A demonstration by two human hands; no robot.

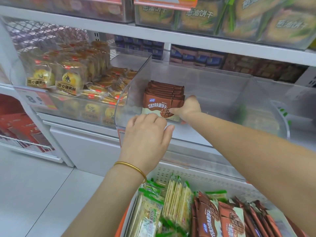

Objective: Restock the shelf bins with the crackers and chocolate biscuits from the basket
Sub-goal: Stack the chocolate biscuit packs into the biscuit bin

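My right hand [187, 108] is in the middle of the frame, inside the clear plastic bin [213, 93]. It grasps a stack of chocolate biscuit packets [162, 98]: the thumb lies on the front packet and the other fingers go round the right side of the stack. The stack stands upright near the left wall of the bin, with the printed faces toward me.

My left hand [147, 132] is just below and left of it, at the low front rim of the same bin. Its fingers bend over the rim toward the bottom of the front packet, and the thumb points to the right. The fingertips are hidden, so I cannot tell if they hold anything. On this wrist there is a gold bangle [131, 166].

At the bottom of the frame is the basket [205, 180] with a white perforated wall. In it stand cracker packets [176, 202] with green ends on the left, and beside them, on the right, more brown chocolate packets [222, 218].

At the left of the frame, the neighbour bin holds egg yolk pastries [68, 82], with an orange price label [39, 100] on its front. At the upper right, on the shelf above, a bin holds scallion biscuits [196, 16].
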